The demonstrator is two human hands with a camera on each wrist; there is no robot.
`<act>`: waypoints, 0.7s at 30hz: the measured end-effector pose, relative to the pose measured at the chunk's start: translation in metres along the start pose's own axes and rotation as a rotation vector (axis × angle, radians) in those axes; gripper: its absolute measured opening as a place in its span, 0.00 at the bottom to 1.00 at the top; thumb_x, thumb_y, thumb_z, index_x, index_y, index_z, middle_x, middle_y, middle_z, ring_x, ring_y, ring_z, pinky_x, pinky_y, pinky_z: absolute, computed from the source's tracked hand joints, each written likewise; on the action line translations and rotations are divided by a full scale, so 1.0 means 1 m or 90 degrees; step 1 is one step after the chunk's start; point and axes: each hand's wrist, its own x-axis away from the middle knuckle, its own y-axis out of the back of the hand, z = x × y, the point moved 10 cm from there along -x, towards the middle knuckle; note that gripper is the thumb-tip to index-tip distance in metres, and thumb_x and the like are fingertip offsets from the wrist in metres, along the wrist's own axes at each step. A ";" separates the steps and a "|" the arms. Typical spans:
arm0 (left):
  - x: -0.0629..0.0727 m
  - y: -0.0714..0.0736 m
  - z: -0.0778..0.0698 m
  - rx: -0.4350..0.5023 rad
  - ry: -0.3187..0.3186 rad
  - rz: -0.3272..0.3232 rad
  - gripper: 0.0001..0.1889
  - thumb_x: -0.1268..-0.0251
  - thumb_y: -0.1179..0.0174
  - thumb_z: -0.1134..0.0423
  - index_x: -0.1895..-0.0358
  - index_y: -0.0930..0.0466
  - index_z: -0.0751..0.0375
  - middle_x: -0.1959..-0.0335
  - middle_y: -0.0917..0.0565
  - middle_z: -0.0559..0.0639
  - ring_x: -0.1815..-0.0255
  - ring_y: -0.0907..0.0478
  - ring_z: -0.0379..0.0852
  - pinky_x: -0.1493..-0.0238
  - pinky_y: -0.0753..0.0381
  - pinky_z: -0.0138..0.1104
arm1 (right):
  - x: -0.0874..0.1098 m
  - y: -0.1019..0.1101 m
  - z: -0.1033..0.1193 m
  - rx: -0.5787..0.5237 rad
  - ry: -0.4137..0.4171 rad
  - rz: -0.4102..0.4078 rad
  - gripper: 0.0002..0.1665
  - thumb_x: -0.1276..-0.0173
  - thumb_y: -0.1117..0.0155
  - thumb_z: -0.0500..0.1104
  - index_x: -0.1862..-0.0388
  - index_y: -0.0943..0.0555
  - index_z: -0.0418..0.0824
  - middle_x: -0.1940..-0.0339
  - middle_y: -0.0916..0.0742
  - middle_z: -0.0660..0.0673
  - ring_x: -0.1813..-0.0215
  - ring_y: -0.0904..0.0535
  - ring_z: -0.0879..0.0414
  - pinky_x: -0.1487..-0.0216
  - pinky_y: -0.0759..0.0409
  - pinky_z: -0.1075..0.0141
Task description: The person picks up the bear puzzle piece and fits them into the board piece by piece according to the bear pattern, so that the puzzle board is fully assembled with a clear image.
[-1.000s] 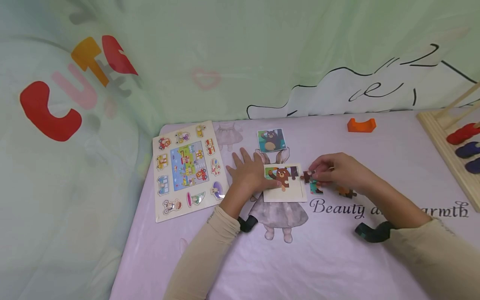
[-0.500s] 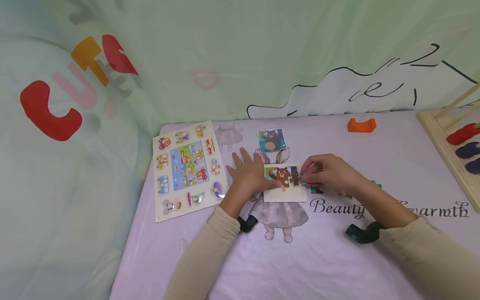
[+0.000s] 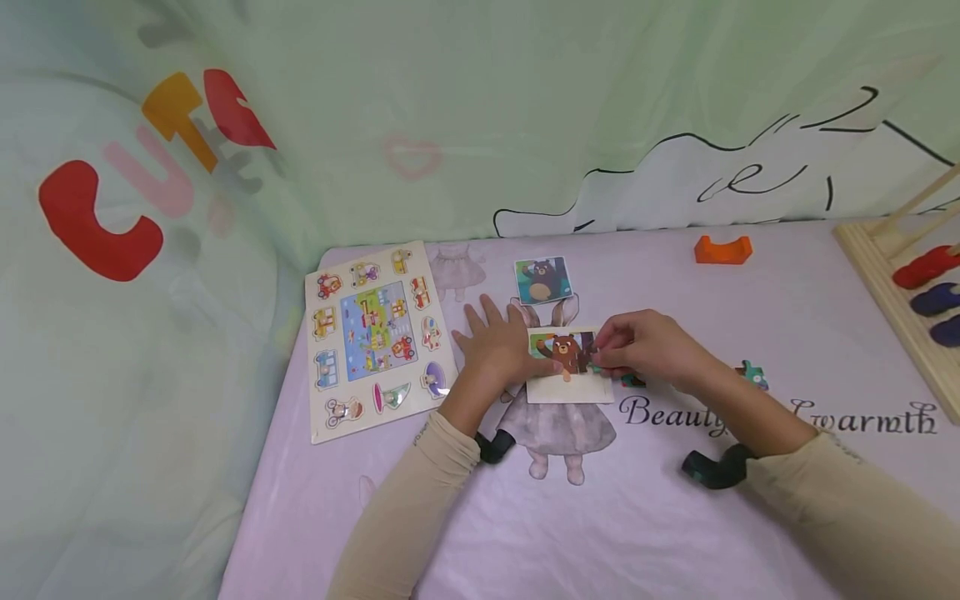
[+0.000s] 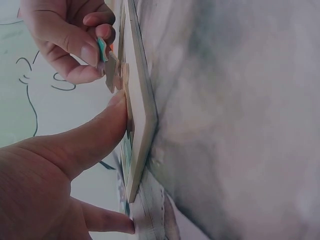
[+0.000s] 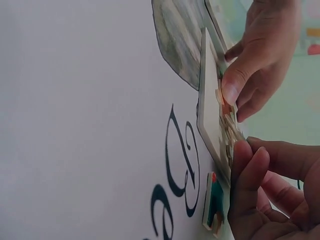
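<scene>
A small bear jigsaw in a pale wooden tray (image 3: 551, 392) lies mid-table. My left hand (image 3: 498, 348) rests over its left side with fingers spread, the thumb pressing on the bear pieces (image 3: 564, 348). Between the thumb and fingers of my right hand (image 3: 651, 346) is a jigsaw piece (image 4: 111, 74), tilted over the right part of the tray; its printed face is mostly hidden by the fingertips. A loose green piece (image 5: 215, 202) lies on the cloth right beside the tray. Behind the tray is a bear picture card (image 3: 543, 282).
A vehicle peg puzzle board (image 3: 321, 423) lies at the left. Another loose piece (image 3: 752, 375) shows beyond my right forearm. An orange block (image 3: 722, 251) stands at the back, and a wooden bead frame (image 3: 888, 312) at the far right.
My right hand has carried the jigsaw piece leftward from beside the tray to over its right part, and the piece's angle has turned. My left hand has stayed put.
</scene>
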 end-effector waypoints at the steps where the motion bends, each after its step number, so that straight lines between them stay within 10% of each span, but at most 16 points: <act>1: 0.000 0.000 0.000 -0.002 0.000 -0.001 0.65 0.52 0.30 0.26 0.17 0.50 0.57 0.16 0.61 0.69 0.17 0.65 0.73 0.27 0.50 0.72 | 0.000 -0.001 0.000 -0.001 0.000 0.000 0.11 0.33 0.29 0.41 0.56 0.16 0.36 0.69 0.11 0.46 0.68 0.16 0.53 0.64 0.19 0.65; 21: 0.000 0.000 -0.001 -0.014 0.004 0.007 0.64 0.51 0.32 0.25 0.17 0.52 0.57 0.16 0.62 0.68 0.16 0.66 0.71 0.26 0.50 0.71 | -0.002 0.003 0.005 0.118 0.015 -0.066 0.12 0.37 0.26 0.46 0.67 0.17 0.39 0.83 0.16 0.50 0.78 0.20 0.57 0.72 0.27 0.64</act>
